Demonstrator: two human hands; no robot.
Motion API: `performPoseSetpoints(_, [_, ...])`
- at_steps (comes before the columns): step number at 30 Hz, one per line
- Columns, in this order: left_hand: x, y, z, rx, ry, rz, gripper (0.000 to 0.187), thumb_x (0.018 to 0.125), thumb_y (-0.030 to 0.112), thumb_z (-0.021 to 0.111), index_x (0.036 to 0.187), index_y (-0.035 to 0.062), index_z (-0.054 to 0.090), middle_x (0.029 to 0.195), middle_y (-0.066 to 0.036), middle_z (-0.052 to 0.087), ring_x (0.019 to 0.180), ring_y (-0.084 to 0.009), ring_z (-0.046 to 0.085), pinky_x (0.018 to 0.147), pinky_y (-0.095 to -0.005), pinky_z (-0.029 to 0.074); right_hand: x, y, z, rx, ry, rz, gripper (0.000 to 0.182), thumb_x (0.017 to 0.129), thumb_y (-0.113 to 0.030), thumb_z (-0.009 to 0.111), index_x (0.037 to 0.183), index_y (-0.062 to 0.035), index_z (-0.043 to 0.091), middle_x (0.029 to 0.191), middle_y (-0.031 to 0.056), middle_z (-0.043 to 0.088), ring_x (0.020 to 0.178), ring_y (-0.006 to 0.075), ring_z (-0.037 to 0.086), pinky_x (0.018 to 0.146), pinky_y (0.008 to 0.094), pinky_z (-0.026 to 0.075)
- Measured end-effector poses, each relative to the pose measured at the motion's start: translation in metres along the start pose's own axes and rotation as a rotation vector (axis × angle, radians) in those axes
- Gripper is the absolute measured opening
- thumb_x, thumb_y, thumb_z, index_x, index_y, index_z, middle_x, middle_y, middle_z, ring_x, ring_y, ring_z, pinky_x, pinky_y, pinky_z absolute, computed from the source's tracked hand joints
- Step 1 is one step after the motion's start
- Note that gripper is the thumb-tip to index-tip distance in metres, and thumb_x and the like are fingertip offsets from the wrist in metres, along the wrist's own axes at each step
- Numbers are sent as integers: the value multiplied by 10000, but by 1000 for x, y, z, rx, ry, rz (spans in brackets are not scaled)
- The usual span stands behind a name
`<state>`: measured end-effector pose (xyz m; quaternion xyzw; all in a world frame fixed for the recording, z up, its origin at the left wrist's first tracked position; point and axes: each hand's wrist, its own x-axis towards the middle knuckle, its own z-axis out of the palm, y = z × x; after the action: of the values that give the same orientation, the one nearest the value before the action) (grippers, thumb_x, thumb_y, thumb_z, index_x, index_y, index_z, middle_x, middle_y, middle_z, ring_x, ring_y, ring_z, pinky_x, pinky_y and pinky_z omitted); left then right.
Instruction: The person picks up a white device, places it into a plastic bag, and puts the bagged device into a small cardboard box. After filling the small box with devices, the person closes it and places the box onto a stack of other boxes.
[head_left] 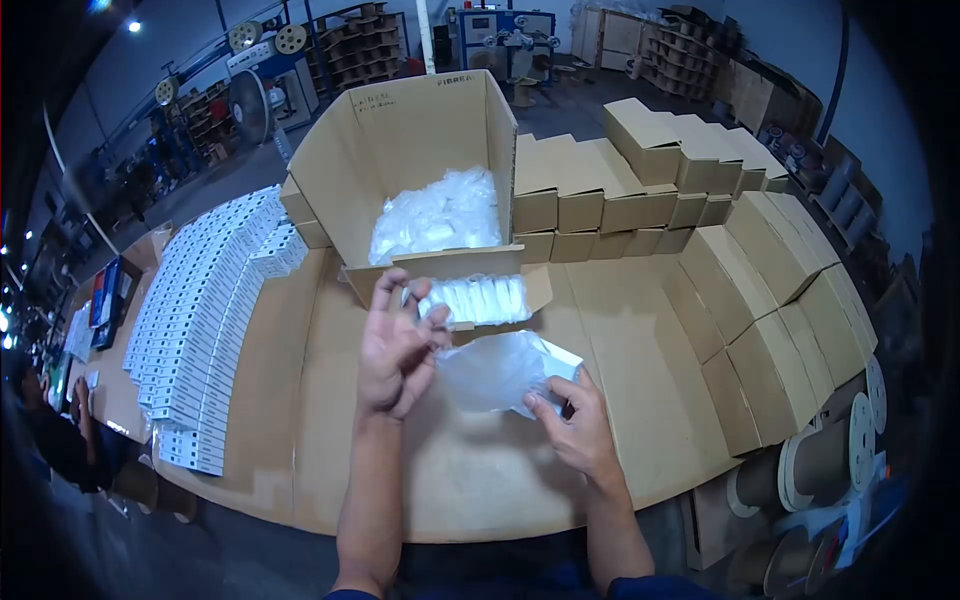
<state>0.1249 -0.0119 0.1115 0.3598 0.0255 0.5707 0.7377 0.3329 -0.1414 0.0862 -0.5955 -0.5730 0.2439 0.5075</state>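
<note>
My right hand (575,420) grips a small white box (561,361) at its right end. A thin, translucent plastic bag (488,372) covers the box's left part and spreads out toward my other hand. My left hand (398,350) is raised beside the bag's left edge, its fingers apart and bent, with nothing visible in them. Just beyond both hands, an open carton (540,285) contains a row of white items wrapped in plastic (475,302). Behind it stands a tall open cardboard box (420,135) with a heap of clear plastic bags (440,215) inside.
Stacked small white boxes (205,310) line the table's left side. Brown cartons (590,190) are piled at the back right, and more cartons (770,310) stand on the right. Cardboard (450,490) covers the table. Spools (825,450) sit below its right edge. Another person (65,430) is at far left.
</note>
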Motion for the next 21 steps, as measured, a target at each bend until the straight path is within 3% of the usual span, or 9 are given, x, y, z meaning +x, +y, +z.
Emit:
performPoseSetpoints(1, [4, 1, 3, -47, 6, 72, 638, 860, -72, 641, 1427, 89, 396, 1240, -154, 537, 1094, -266, 639, 934, -372, 564, -4, 2, -3, -19, 26, 17, 194, 869, -131, 787, 943, 39, 728, 962, 157, 590, 767, 240, 596, 680, 355, 476])
performPoseSetpoints(2, [3, 1, 9, -11, 107, 118, 494, 922, -19, 619, 1379, 61, 448, 1243, -163, 525, 1046, -266, 640, 883, -359, 570, -9, 3, -6, -62, 38, 39, 182, 857, -105, 795, 948, 40, 732, 1058, 188, 622, 861, 295, 651, 753, 380, 516])
performPoseSetpoints(5, [7, 6, 0, 204, -93, -180, 326, 1025, 66, 573, 1341, 55, 492, 1220, -141, 566, 1005, -286, 666, 852, -368, 568, -13, 4, -13, -92, 92, -118, 152, 840, -52, 797, 941, 39, 731, 1205, 229, 622, 994, 356, 676, 859, 410, 537])
performPoseSetpoints(6, [12, 7, -4, 380, -231, -268, 262, 1072, 174, 558, 1283, 21, 584, 1135, -120, 655, 997, -228, 675, 861, -344, 567, -14, 5, -18, -100, 69, -136, 146, 834, -37, 794, 943, 37, 731, 1251, 236, 607, 1041, 370, 668, 887, 420, 535])
performPoseSetpoints(10, [38, 4, 11, 1014, -620, -617, 405, 1016, 318, 679, 1256, -8, 694, 1007, -78, 746, 909, -103, 669, 847, -287, 550, -8, 6, -31, -144, -57, -242, 153, 815, 0, 787, 955, 26, 731, 1371, 250, 559, 1168, 405, 640, 954, 446, 534])
performPoseSetpoints(13, [50, 3, 33, 1256, -928, -908, 392, 965, 223, 742, 1275, -10, 686, 1011, -67, 744, 913, -106, 663, 878, -285, 554, -9, 9, -33, -169, -109, -244, 161, 812, 0, 783, 962, 17, 730, 1399, 250, 540, 1206, 418, 622, 971, 455, 534])
performPoseSetpoints(17, [42, -9, 28, 1172, -992, -840, 263, 929, 170, 739, 1104, -22, 696, 918, -34, 709, 830, -90, 616, 764, -298, 538, -10, 11, -34, -180, -140, -243, 140, 829, -20, 777, 957, 11, 730, 1409, 258, 530, 1199, 430, 625, 975, 451, 537])
performPoseSetpoints(18, [36, -12, 26, 1114, -962, -778, 156, 919, 116, 705, 966, -11, 627, 888, -10, 656, 814, -73, 570, 717, -290, 500, -13, 11, -35, -157, -160, -199, 137, 835, -31, 776, 957, 11, 731, 1409, 260, 529, 1197, 433, 626, 974, 453, 537])
performPoseSetpoints(21, [30, -4, 22, 1101, -830, -688, 142, 902, 86, 684, 907, 10, 563, 890, 4, 619, 823, -60, 535, 703, -264, 471, -17, 14, -36, -133, -200, -113, 135, 852, -62, 772, 958, 12, 733, 1400, 265, 533, 1186, 441, 628, 973, 457, 534])
